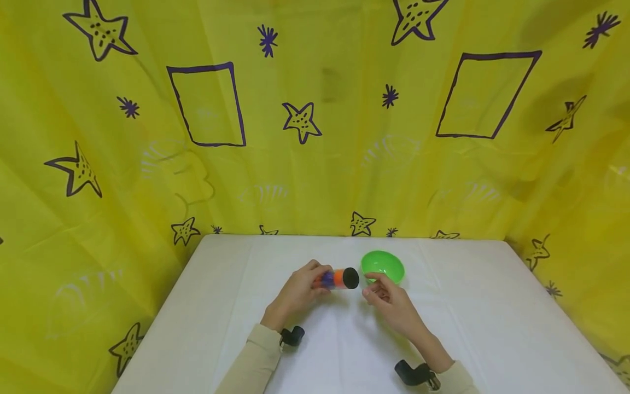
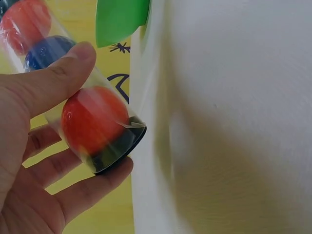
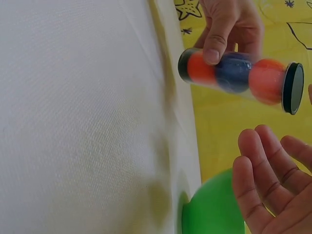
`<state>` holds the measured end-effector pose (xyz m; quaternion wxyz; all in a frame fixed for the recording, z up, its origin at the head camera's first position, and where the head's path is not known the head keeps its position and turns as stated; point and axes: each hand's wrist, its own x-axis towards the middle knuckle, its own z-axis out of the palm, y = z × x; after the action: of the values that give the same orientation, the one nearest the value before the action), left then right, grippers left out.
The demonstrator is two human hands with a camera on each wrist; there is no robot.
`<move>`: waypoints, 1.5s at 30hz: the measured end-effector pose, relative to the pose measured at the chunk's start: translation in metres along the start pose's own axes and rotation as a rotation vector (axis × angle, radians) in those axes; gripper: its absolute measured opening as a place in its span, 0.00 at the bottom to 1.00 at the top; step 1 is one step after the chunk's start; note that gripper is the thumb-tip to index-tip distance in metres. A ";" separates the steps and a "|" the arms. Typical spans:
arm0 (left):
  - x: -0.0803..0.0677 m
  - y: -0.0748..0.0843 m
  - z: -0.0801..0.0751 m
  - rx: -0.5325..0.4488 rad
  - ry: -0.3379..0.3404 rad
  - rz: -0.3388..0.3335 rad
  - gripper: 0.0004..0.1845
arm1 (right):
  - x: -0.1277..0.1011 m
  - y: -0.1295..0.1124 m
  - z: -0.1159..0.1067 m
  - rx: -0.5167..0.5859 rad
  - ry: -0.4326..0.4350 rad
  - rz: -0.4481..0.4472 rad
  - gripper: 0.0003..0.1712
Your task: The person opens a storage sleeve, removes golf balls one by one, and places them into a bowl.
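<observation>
Left hand (image 1: 298,290) raised over the table, fingers and thumb curled in a grip; right hand (image 1: 389,302) beside it, fingers loosely bent.

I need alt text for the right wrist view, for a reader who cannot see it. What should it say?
A left hand holds a clear tube with black end caps sideways; inside sit an orange, a blue and an orange ball. Below it the right hand is open, palm up, holding nothing, beside a green bowl at the edge of a white table.

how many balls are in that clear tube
3, in a row inside the clear tube held by the left hand: an orange ball at the end under the thumb, a blue ball in the middle, an orange ball beside the black cap.
</observation>
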<state>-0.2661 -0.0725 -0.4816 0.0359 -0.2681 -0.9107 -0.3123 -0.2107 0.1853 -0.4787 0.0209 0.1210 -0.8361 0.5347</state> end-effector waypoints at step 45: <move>0.000 0.017 -0.007 0.262 -0.125 0.082 0.24 | -0.003 -0.007 0.014 -0.139 0.075 0.056 0.17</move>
<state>-0.2579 -0.0652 -0.4665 0.0268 -0.3170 -0.9324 -0.1716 -0.2055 0.1706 -0.4793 0.0457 0.0758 -0.8727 0.4801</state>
